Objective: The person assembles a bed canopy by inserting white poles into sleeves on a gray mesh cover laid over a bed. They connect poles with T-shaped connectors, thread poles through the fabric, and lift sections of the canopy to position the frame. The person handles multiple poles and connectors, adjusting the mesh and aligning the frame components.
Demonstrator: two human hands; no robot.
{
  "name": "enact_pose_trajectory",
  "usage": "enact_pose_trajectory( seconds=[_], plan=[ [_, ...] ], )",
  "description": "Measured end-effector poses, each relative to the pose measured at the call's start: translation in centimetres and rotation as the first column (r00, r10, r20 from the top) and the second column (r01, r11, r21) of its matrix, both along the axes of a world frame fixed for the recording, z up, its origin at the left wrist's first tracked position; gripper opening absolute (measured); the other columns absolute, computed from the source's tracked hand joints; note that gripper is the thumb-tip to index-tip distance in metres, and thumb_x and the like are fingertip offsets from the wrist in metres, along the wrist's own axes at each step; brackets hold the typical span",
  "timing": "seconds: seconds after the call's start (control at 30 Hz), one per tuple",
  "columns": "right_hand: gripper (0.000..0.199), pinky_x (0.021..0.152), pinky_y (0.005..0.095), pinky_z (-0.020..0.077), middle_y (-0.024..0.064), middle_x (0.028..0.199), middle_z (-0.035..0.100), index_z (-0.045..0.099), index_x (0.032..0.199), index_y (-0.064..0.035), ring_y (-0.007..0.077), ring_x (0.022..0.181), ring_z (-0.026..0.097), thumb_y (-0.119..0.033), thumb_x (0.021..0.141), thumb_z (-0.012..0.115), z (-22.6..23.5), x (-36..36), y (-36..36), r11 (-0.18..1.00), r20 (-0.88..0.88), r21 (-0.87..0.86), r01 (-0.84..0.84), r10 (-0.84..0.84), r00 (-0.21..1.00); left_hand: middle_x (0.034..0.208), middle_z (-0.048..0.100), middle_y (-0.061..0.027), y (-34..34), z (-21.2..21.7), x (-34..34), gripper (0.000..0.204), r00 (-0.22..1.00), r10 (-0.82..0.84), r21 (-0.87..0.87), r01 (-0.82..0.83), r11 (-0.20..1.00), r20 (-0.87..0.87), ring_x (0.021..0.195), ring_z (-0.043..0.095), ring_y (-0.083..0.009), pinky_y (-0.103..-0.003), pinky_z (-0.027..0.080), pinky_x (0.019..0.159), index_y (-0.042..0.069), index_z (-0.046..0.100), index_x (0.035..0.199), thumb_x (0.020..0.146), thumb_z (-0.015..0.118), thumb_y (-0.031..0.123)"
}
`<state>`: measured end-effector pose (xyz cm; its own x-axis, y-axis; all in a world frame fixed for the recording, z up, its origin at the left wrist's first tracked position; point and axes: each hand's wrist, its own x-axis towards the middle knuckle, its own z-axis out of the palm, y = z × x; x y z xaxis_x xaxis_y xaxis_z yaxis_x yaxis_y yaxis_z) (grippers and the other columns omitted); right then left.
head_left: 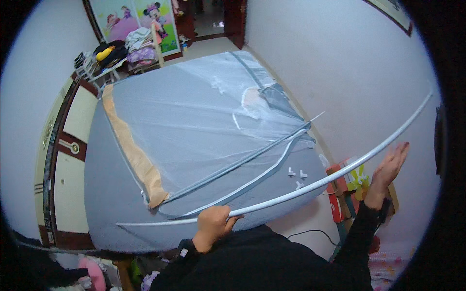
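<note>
A long white pole (286,195) runs across in front of me, its right end raised toward the wall and its left end low over the bed. My left hand (212,225) is closed around it, left of its middle. Just below the raised part, my right hand (391,167) is open with its fingers stretched out, not wrapped round the pole. Beyond the pole, a sheer mosquito net (194,131) with grey-blue edging and a tan strip (131,145) lies spread over the bed. Several small white plastic connectors (303,173) lie on the bedding near its right side.
The bed (109,203) fills the middle, with a wall (330,63) along its right. Boxes (336,206) and a yellow-green fan-like object (358,177) stand at the right. A chair piled with clothes (141,48) is at the far left. A black cable (315,232) lies nearby.
</note>
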<state>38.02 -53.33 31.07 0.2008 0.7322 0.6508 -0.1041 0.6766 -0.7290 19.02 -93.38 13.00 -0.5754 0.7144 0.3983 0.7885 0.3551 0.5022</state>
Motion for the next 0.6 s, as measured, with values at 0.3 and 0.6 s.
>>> enact_pose_trajectory(
  seconds=[0.3, 0.6],
  plan=[
    [0.029, 0.062, 0.0273, 0.049, 0.0073, 0.088, 0.057, 0.055, 0.109, 0.0005, 0.0158, 0.067, 0.052, -0.023, 0.1, 0.041, 5.7, 10.8, 17.2, 0.725, -0.554, -0.199, -0.659, 0.471, 0.686, 0.057, 0.052, -0.0118, 2.3, -3.5, 3.1, 0.048, 0.99, -0.016, -0.126, 0.033, 0.991, 0.137, 0.056, 0.053, -0.035, -0.044, 0.037, 0.048, 0.008, 0.052, 0.064, 0.075, 0.07, 0.051],
    [0.026, 0.053, 0.0263, 0.0418, 0.0076, 0.075, 0.049, 0.05, 0.101, 0.0041, 0.0145, 0.055, 0.043, -0.021, 0.099, 0.045, 3.9, 18.6, 26.5, 0.798, -0.531, -0.312, -0.515, 0.303, 0.791, 0.067, 0.054, -0.0133, 1.8, -4.7, 4.0, 0.025, 0.926, -0.08, -0.136, 0.139, 0.981, 0.369, 0.067, 0.056, -0.036, -0.046, 0.041, 0.057, 0.006, 0.057, 0.076, 0.081, 0.067, 0.029]
  ],
)
